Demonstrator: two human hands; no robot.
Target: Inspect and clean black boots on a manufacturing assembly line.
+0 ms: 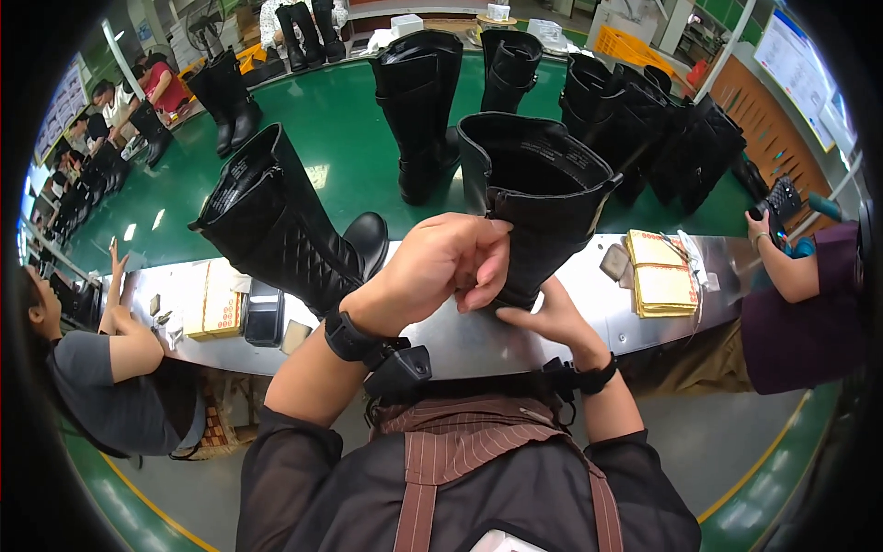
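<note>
Boot in hand, one: black, tall-shafted boot (550,221), at the front edge of the desk (441,345) before the wearer, top opening facing up, printed lining visible.

Hands, two. Left hand (452,267): fingers curled inward, thumb and forefinger close together at the boot's front edge; whether they pinch it cannot be told. Right hand (561,324): thumb spread away from the fingers, low beside the boot's shaft; fingertips partly hidden, grip cannot be told.

Wristbands, two, black, one per wrist: left band (348,337), right band (600,375).

Quilted boot, one: black quilted boot (290,225), left of the first, shaft tilted leftward, toe to the right.

Boots on the green surface (340,198): one tall boot (418,101) just beyond the two; one buckled boot (509,78) farther back; one pair of boots (228,101) at far left; one cluster of black boots (635,120) at right, overlapping, exact number not countable.

Paper stacks, two, yellowish: left stack (213,299), right stack (660,276).

Tray, one: black tray (264,313), beside the left stack.

Neighbouring people, two nearest: grey-sleeved person (101,368) at left, purple-clad person (796,340) at right.
</note>
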